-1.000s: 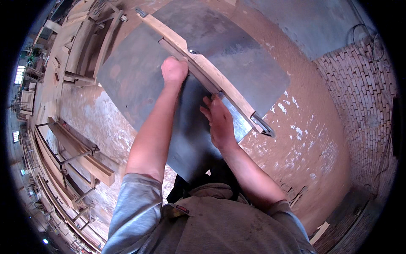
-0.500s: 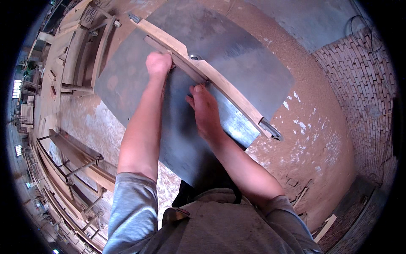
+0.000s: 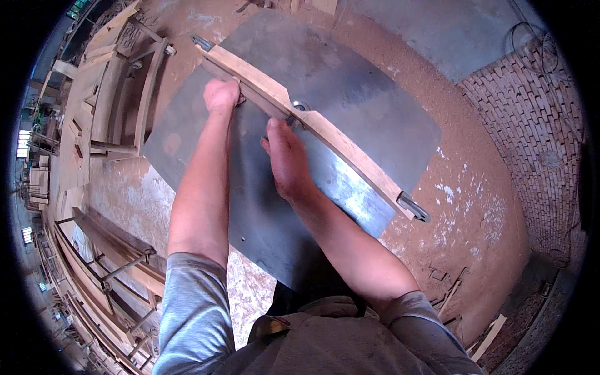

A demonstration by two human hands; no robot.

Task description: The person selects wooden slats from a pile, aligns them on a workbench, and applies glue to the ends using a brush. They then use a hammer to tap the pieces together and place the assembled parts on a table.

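Note:
A narrow wooden strip [image 3: 261,99] lies along the near side of a pale wooden fence [image 3: 353,149], which runs diagonally across a grey metal machine table [image 3: 381,106]. My left hand [image 3: 221,94] is closed round the strip toward its far left part, fingertips mostly hidden. Close to the strip's near right end, my right hand [image 3: 289,153] presses with bent fingers and thumb, its grip partly hidden. A round metal spindle [image 3: 300,106] shows in the fence's notch, just beyond the right hand's fingertips.
Metal clamps [image 3: 414,207] grip the fence's ends. Sawdust [image 3: 481,250] covers the floor around the table. Wooden racks and a cart [image 3: 128,94] stand at left, with a stack of bricks [image 3: 522,109] at right. A pale wood offcut [image 3: 489,337] lies lower right.
The wooden strip and both hands have slid along the fence toward the far left. The whole view has shifted slightly, so table and fence appear lower and a little to the right.

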